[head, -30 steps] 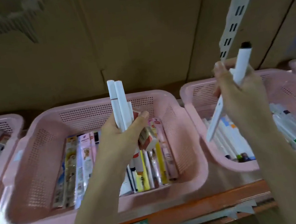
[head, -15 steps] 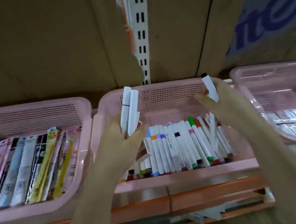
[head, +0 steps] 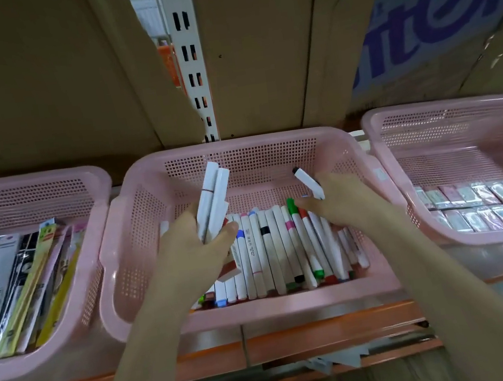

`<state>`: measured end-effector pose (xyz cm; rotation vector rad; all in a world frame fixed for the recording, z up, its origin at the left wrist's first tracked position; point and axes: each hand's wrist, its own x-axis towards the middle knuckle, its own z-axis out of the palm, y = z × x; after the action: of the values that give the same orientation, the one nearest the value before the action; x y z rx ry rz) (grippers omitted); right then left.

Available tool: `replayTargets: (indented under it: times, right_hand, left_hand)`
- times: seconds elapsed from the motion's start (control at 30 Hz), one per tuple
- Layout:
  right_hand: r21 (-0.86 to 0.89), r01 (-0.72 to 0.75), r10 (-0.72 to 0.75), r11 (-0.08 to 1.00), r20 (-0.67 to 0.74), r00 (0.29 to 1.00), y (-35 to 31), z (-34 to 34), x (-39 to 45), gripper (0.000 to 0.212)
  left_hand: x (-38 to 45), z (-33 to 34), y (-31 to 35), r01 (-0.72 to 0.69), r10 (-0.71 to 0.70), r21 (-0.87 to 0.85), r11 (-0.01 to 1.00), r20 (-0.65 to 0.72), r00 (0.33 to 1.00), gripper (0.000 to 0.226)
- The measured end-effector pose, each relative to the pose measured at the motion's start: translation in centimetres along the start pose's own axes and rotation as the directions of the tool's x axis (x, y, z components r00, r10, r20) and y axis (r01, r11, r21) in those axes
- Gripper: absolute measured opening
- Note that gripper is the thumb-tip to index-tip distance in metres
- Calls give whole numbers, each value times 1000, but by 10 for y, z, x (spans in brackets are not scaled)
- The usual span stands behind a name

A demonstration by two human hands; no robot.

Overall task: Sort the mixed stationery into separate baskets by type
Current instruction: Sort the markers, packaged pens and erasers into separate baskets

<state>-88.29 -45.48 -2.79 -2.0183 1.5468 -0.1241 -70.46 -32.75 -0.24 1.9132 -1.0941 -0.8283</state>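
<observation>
Below both hands lies the middle pink perforated plastic basket (head: 270, 148) of white markers, where the right hand (head: 343, 201) grasps one black-capped white marker (head: 307, 182) ready to lay down, while the left hand (head: 197, 250) grips two white pens (head: 214, 199) probably waiting their turn.

Flattened brown cardboard sheets (head: 41, 81) line the back of the shelving, overlapping at slanted seams. Between two of them a white slotted upright rail (head: 189, 56) runs down, with a strip of something orange (head: 169, 65) showing in the gap beside it. The cardboard at upper right carries large purple lettering on a pale blue panel (head: 445, 8). Below, an orange shelf edge (head: 266, 344) runs across, with torn paper labels (head: 341, 360) hanging under it. The light is dim and warm.
</observation>
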Motion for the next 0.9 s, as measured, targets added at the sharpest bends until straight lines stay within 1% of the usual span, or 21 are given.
replayTargets:
  times: [0.1, 0.17, 0.23, 0.33, 0.4, 0.5, 0.6, 0.67, 0.73, 0.77, 0.87, 0.9]
  right_hand:
    - [-40, -7, 5, 999, -33, 999, 0, -3, -1, 20]
    - [-26, -51, 50, 998, -31, 998, 0, -4, -1, 21]
    - [-9, -116, 116, 993, -4, 993, -1, -2, -3, 25]
    - [-58, -185, 186, 981, 20, 982, 0, 3, -3, 38]
    - [-60, -229, 231, 971, 18, 973, 0, 2, -4, 38]
    - [-81, -234, 230, 969, -57, 972, -3, 1, -8, 33]
    - [-176, -186, 149, 967, -202, 968, -7, 2, -11, 36]
    - [-303, -196, 133, 933, -216, 967, -11, 4, -13, 39]
    - [-376, -206, 119, 903, -241, 963, -16, 10, -17, 36]
    - [-404, -209, 114, 891, -246, 963, -17, 13, -20, 35]
    - [-393, -298, 188, 870, -294, 937, -15, 17, -27, 34]
    - [-422, -314, 208, 851, -278, 938, -12, 17, -27, 32]
  left_hand:
    - [2, 1, -1, -6, 6, 9, 1000, 7, 1000, 13]
    - [4, 1, 0, -21, 21, 18, 1000, 24, 999, 12]
    - [7, -1, -1, -45, 44, 33, 998, 41, 998, 10]
    - [10, -4, -3, -45, 44, 13, 999, 73, 996, 12]
    - [12, -8, -5, -50, 49, 5, 999, 100, 994, 16]
    - [14, -14, -9, -54, 54, -9, 999, 119, 991, 20]
    - [16, -19, -13, -53, 57, -32, 998, 137, 989, 21]
    - [16, -21, -16, -53, 59, -45, 998, 147, 987, 21]
    - [16, -23, -18, -56, 61, -35, 998, 161, 985, 21]
    - [16, -23, -19, -59, 63, -27, 998, 166, 984, 20]
    - [16, -24, -22, -71, 73, -14, 997, 188, 980, 20]
    - [15, -24, -23, -67, 68, -10, 998, 194, 979, 21]
